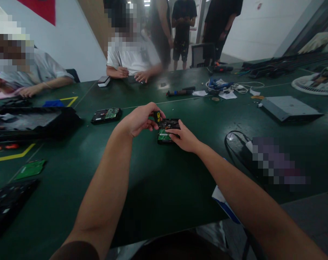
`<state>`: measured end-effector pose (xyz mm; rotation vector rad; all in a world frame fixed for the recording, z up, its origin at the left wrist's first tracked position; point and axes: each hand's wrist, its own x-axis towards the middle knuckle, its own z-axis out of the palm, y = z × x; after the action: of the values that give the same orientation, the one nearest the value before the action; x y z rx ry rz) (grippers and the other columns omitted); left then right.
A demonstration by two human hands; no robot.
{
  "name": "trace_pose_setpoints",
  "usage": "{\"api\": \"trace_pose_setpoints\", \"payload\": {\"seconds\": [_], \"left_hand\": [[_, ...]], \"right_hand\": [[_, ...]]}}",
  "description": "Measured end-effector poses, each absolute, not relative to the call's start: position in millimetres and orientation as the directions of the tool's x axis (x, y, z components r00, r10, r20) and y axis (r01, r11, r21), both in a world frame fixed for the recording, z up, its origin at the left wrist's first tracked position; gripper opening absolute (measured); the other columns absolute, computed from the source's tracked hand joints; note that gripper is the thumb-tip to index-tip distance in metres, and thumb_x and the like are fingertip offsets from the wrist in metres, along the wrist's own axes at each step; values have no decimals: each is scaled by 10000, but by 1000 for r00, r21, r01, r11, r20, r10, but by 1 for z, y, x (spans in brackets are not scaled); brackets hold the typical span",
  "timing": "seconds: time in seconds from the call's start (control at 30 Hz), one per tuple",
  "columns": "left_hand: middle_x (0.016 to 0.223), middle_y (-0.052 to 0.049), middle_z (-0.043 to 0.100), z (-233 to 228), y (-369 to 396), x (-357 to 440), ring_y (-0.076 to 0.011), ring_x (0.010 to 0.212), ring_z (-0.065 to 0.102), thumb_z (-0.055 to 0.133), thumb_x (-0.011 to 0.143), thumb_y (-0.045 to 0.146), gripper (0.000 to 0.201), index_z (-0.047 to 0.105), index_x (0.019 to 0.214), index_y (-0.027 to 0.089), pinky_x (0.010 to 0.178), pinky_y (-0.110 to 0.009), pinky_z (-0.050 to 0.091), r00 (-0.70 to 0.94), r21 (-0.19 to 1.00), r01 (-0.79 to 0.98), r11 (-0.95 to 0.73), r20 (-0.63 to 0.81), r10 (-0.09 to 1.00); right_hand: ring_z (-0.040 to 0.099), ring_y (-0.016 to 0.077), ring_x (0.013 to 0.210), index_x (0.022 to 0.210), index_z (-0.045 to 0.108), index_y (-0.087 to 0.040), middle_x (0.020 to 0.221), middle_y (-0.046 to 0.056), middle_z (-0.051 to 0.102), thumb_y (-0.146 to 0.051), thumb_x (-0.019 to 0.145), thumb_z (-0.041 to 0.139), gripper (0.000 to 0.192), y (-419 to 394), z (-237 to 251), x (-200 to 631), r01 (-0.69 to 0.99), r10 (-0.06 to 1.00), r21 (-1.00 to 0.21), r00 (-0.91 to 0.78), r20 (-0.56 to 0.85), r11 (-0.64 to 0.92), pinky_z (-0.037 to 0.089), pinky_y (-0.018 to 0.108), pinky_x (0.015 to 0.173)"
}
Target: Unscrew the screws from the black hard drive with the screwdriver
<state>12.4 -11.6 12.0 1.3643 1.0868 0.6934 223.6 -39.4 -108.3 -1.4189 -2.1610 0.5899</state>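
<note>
The hard drive lies flat on the green desk, in front of the person and between both hands. It looks like a small metal box with a green board on top, so it is probably heavy for its size, stiff and hard. The board looks easy to scratch or crack, so the safe place to hold the drive is by its side edges. The right hand rests on the near side of the hard drive, with fingers pressing on its edge. The left hand is closed around a small black and yellow tool, held just above the far left corner of the hard drive. A second drive lies to the left of the hard drive, well apart. A grey flat box sits far to the right. No writing or labels can be read.
</note>
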Motion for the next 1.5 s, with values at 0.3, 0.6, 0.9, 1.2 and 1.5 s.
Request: {"api": "trace_pose_setpoints", "payload": {"seconds": [0.3, 0.6, 0.9, 1.2, 1.5], "left_hand": [[867, -106, 728, 9, -9, 11, -155, 551, 666, 532, 851, 389, 231, 593, 915, 175, 472, -251, 448, 431, 969, 138, 204, -244, 869], [881, -104, 688, 7, -9, 10, -120, 518, 621, 534, 858, 374, 261, 655, 906, 147, 445, -244, 411, 398, 977, 157, 147, -199, 896], [780, -113, 700, 8, -8, 10, -178, 574, 662, 552, 833, 418, 260, 587, 906, 171, 463, -252, 428, 389, 973, 117, 198, -229, 892], [855, -98, 684, 7, -7, 8, -127, 495, 619, 556, 860, 437, 290, 643, 897, 163, 449, -245, 387, 386, 976, 163, 144, -197, 901], [808, -94, 685, 8, -8, 8, -170, 562, 670, 554, 840, 402, 252, 603, 904, 162, 450, -248, 430, 354, 980, 129, 155, -191, 916]], "right_hand": [[218, 370, 1525, 1359, 651, -318, 1681, 43, 201, -371, 981, 559, 393, -39, -108, 223, 718, 924, -587, -345, 166, 374, 238, 549, 1218], [302, 382, 1493, 1356, 653, -329, 1676, 58, 201, -385, 992, 533, 387, -36, -112, 223, 716, 916, -576, -355, 187, 395, 271, 550, 1201], [316, 383, 1487, 1362, 644, -349, 1677, 55, 197, -403, 988, 538, 392, -36, -114, 224, 718, 920, -580, -344, 186, 385, 262, 584, 1198], [291, 376, 1499, 1356, 652, -337, 1677, 51, 203, -408, 991, 529, 392, -35, -114, 223, 723, 917, -568, -351, 189, 394, 286, 551, 1197], [294, 365, 1500, 1349, 658, -322, 1680, 58, 188, -399, 987, 537, 389, -35, -115, 223, 721, 915, -567, -352, 196, 398, 291, 536, 1192]]}}
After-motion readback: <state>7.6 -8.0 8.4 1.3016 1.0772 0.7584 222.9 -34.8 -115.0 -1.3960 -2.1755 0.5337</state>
